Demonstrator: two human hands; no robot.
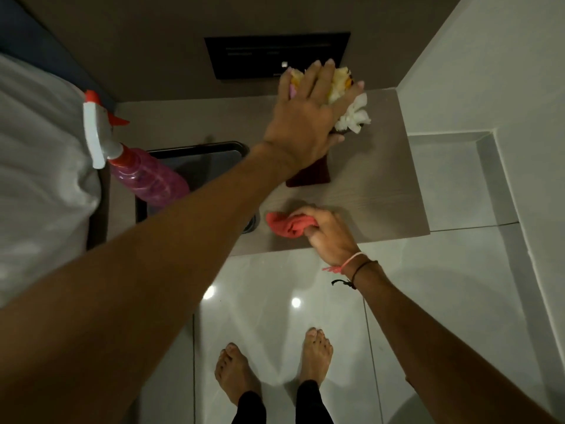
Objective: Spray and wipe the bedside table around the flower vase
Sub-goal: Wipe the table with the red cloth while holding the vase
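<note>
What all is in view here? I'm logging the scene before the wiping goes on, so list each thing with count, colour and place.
Table: one, pale wood grain, in the corner.
Vase: one, dark red, on the table.
Flowers: one bunch, white and yellow, in the vase.
Cloth: one, red, near the table's front edge.
Spray bottle: one, pink with white and red head, left of the table.
Tray: one, dark, beside the bottle.
Wall panel: one, black.
Bedding: white, far left.
Left hand: on the flowers.
Right hand: gripping the cloth.
Feet: two, bare.

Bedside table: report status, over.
Left hand open on flowers in dark red vase. Right hand shut on red cloth, table's front edge. Pink spray bottle parked left.
</note>
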